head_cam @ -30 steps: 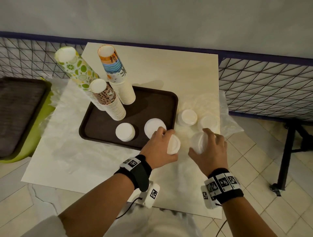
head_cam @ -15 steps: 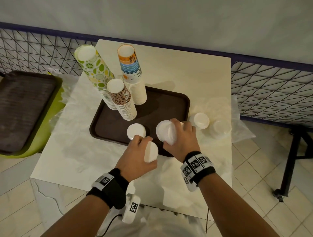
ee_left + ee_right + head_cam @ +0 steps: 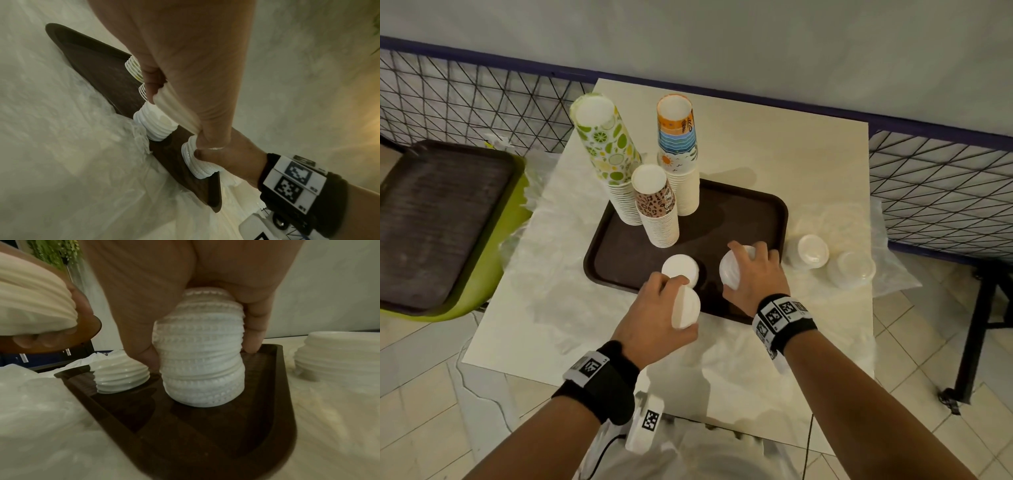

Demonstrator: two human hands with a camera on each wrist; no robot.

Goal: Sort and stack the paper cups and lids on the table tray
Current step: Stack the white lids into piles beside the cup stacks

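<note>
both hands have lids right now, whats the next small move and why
Probably let go with the right hand: its stack of lids already looks to be standing on the brown tray, near its right end. Then the left hand, which grips a smaller lid stack tilted on edge above the near rim, could set it on the short stack right behind it.

I am working at what is looking like a café: printed paper cup stacks [image 3: 666, 205] standing on a brown serving tray [image 3: 763, 212], tiled floor [image 3: 421, 394] underfoot.
</note>
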